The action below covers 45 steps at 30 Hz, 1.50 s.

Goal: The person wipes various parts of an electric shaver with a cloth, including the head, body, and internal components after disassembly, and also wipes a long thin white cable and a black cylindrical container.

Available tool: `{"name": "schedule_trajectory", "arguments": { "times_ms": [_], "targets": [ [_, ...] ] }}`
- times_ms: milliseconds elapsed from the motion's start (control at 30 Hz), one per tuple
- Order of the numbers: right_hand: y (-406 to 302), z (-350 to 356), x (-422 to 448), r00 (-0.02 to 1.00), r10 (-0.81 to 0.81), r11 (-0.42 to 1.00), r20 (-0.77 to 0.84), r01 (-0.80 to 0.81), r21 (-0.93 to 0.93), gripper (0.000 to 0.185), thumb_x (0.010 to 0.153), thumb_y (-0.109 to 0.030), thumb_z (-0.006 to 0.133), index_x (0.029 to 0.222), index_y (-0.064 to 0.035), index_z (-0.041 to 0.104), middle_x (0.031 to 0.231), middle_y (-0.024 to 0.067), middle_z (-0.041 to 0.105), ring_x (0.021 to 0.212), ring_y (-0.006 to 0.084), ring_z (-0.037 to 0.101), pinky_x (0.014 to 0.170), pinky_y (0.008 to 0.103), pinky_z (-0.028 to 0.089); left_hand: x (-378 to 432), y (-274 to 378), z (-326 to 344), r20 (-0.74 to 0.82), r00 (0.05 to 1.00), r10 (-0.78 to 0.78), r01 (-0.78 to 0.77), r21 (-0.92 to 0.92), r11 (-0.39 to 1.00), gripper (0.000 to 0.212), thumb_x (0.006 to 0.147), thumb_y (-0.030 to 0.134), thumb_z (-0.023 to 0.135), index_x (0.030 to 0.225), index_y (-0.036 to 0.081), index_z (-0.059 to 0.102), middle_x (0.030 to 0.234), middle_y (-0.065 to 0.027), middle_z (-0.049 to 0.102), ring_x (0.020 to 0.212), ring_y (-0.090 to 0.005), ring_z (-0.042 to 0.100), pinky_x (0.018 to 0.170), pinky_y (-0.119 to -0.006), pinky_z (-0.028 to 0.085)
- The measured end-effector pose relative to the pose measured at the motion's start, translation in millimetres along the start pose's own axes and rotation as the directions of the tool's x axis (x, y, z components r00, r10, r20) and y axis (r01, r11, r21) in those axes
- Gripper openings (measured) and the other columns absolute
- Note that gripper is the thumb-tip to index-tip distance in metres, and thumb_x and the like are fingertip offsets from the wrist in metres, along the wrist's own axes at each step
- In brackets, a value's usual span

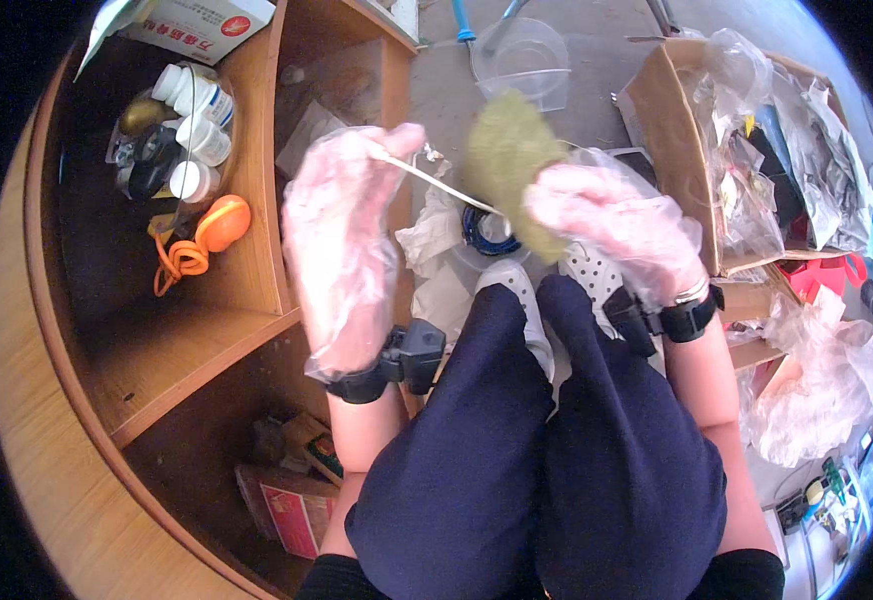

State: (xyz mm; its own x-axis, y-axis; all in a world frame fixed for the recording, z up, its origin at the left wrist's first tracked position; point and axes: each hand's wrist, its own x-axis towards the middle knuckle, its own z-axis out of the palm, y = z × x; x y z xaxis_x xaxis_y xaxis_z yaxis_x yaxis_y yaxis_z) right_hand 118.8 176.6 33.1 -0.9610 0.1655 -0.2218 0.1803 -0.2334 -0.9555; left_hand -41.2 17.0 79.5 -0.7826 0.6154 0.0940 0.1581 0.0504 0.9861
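Both hands wear clear plastic gloves and black wrist straps. My left hand (350,217) pinches one end of a thin white cord or stick (444,184) at its fingertips. The other end slants down to the right, up to an olive-green oval piece (508,150), possibly fabric. Whether the two are joined I cannot tell. Motion blurs the green piece, and its lower right edge is gripped by the fingers of my right hand (609,210). Below it, a dark blue ring-shaped thing (490,231) lies on the floor between crumpled white tissues (433,232) and my white clogs (515,289).
An open wooden cabinet (189,375) on the left holds white bottles (204,142), an orange corded bulb (225,223) and boxes. A cardboard box (673,150) of plastic bags stands right. Ahead is a clear plastic container (523,52). A crumpled plastic bag (819,390) lies lower right.
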Motion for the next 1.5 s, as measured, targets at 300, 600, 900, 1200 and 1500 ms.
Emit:
{"name": "schedule_trajectory", "arguments": {
  "times_ms": [300,600,900,1200,1500],
  "targets": [
    [16.3,23.3,29.9,0.953,-0.297,0.932,-0.053,0.277,-0.232,0.035,0.097,-0.028,0.044,0.121,-0.0059,0.057,0.122,0.0089,0.057,0.117,0.0224,0.048,0.105,0.0330,0.031,-4.0,-11.7,16.4,-0.068,0.984,-0.163,0.123,-0.399,0.909,0.007,0.089,0.005,0.058,0.092,-0.001,0.060,0.090,-0.0070,0.062,0.088,-0.0161,0.059,0.085,-0.029,0.047],
    [101.1,-26.0,-0.2,0.911,0.057,0.998,-0.408,-0.050,0.028,0.036,0.093,-0.021,0.051,0.124,-0.0034,0.054,0.124,0.0110,0.056,0.117,0.0218,0.051,0.105,0.0337,0.035,8.3,1.4,-30.4,-0.388,0.890,0.239,-0.320,-0.158,0.934,0.019,0.091,0.019,0.058,0.094,0.001,0.057,0.084,-0.0066,0.057,0.083,-0.0192,0.058,0.096,-0.044,0.046],
    [31.7,-20.6,-30.4,0.970,-0.108,0.721,-0.220,0.229,0.654,0.041,0.095,-0.021,0.049,0.131,-0.0053,0.042,0.126,0.0128,0.053,0.115,0.0263,0.054,0.085,0.0432,0.054,-1.5,29.1,6.2,-0.087,0.980,-0.180,0.140,-0.341,0.930,0.025,0.095,0.013,0.052,0.116,-0.001,0.050,0.075,-0.0047,0.057,0.064,-0.0100,0.054,0.066,-0.025,0.051],
    [-13.9,29.6,21.7,0.982,-0.165,0.382,-0.089,0.147,0.913,0.037,0.097,-0.016,0.046,0.129,0.0018,0.041,0.125,0.0120,0.052,0.109,0.0209,0.055,0.091,0.0347,0.045,-4.2,14.7,42.1,0.113,0.956,-0.269,0.292,-0.339,0.895,0.022,0.088,0.002,0.058,0.108,0.000,0.049,0.088,-0.0182,0.066,0.069,-0.0165,0.063,0.067,-0.031,0.054],
    [-9.8,19.7,19.2,0.958,-0.093,0.449,-0.271,0.284,0.847,0.039,0.095,-0.014,0.048,0.131,0.0004,0.040,0.124,0.0106,0.054,0.113,0.0199,0.054,0.100,0.0351,0.042,-10.2,-2.1,53.8,-0.029,0.985,-0.168,0.158,-0.220,0.963,0.011,0.086,-0.002,0.060,0.097,-0.003,0.060,0.088,-0.0102,0.064,0.075,-0.0127,0.063,0.066,-0.024,0.053]
  ]
}}
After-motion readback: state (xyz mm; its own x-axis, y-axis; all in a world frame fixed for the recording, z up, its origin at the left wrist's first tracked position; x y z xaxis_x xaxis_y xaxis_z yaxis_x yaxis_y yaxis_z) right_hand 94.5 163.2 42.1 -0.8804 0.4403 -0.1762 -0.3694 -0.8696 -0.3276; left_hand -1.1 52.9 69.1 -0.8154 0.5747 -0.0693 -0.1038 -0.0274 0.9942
